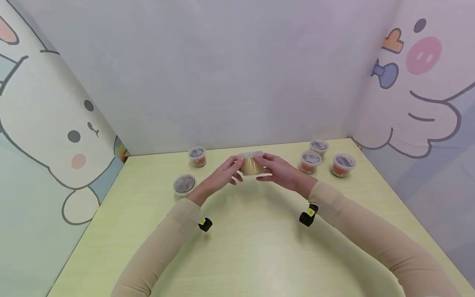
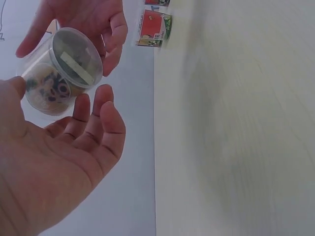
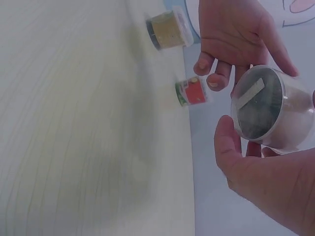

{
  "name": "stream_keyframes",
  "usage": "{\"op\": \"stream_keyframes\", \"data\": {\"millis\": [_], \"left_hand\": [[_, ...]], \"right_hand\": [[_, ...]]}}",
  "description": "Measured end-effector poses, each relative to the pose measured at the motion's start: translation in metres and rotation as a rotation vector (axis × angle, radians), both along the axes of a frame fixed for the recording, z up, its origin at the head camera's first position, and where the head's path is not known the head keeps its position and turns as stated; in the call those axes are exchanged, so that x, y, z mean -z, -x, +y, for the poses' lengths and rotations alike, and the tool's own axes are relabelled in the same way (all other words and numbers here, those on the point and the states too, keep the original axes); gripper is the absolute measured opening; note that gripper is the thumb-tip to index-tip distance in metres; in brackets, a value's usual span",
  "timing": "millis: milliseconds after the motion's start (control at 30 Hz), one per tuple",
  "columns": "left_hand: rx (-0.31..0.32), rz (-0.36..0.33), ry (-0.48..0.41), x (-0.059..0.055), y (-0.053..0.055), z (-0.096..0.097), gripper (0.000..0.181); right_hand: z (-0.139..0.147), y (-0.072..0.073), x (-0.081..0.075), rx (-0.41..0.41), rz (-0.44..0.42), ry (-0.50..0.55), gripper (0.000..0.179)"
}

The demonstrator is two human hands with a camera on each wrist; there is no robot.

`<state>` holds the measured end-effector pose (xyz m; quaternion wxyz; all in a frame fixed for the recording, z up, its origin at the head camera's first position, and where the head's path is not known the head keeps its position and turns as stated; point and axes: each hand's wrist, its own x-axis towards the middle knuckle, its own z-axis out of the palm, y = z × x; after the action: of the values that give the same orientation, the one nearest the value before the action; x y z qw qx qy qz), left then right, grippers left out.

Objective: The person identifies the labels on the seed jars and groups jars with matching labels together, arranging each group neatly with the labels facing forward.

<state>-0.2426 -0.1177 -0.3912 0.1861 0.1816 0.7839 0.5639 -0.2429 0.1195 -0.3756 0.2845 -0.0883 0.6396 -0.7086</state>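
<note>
A clear round plastic tub (image 1: 251,166) with a lid and a tan label is held above the far part of the table. My left hand (image 1: 226,170) grips it from the left, thumb on its near side. From the right, my right hand (image 1: 279,171) pinches it, with the thumb near the lid. Both wrist views show the base of the tub (image 2: 78,57), dark with a pale strip across it. In the right wrist view the tub (image 3: 261,105) sits between the two hands, tilted, its base towards the camera.
On the yellow-green table (image 1: 245,243), a red-labelled tub (image 1: 197,157) and a tub with a grey lid (image 1: 184,184) stand at left. Several similar tubs (image 1: 310,161) form a group at right. A pale wall (image 1: 222,82) rises behind the table, with cartoon-printed side walls.
</note>
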Motion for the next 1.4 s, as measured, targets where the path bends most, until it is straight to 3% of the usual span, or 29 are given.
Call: {"op": "stream_keyframes", "data": {"millis": [367,733,967,1133,1400], "left_hand": [[-0.061,0.017,-0.079,0.0039,0.0022,-0.0002,0.052],[0.003,0.010,-0.078,0.0007,0.0000,0.0027,0.056],[0.015,0.028,-0.019,-0.0022,-0.0023,0.0039,0.055],[0.001,0.010,-0.023,-0.0030,-0.0025,0.0017,0.058],[0.018,0.002,-0.039,-0.0041,-0.0025,0.0009,0.058]], "right_hand": [[0.0025,0.0003,0.0017,0.049,-0.022,0.056,0.064],[0.0023,-0.0035,-0.0002,-0.008,0.017,0.073,0.067],[0.0042,-0.0033,0.0031,0.029,0.027,0.087,0.064],[0.0043,-0.0015,0.0050,0.066,0.039,0.078,0.062],[0.0037,0.0008,0.0059,-0.034,0.009,0.132,0.063]]}}
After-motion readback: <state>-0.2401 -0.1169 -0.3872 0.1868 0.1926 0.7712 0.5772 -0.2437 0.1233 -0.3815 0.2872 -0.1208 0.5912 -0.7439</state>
